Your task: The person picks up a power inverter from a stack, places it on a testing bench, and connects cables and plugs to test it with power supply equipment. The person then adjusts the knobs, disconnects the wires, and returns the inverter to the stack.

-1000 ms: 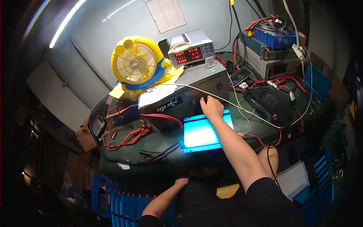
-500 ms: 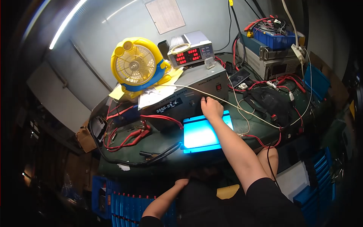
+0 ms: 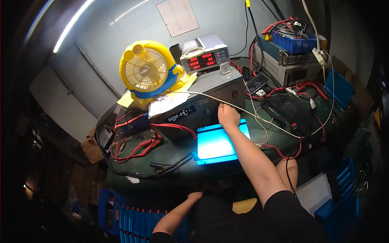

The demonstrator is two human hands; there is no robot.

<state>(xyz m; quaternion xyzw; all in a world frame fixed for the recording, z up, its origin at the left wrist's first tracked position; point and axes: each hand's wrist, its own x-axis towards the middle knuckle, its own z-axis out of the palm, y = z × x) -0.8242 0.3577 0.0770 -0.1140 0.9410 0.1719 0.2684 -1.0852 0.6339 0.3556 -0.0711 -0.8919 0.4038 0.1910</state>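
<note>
Right hand (image 3: pixel 229 116) at front panel of grey metal box-shaped power supply (image 3: pixel 200 108) — fingers curled, can't tell if gripping anything. Glossy blue flat rectangular unit (image 3: pixel 216 143) beneath right forearm, near green table's (image 3: pixel 174 150) front edge. Left hand (image 3: pixel 195 196) below that edge — fingers hidden, can't tell. Yellow-and-blue plastic fan (image 3: pixel 144 71) atop supply's left end.

Near shadow seems to hide part of the left hand (image 3: pixel 195 196); writing on the far sheet (image 3: pixel 178 18) is too small to read.
</note>
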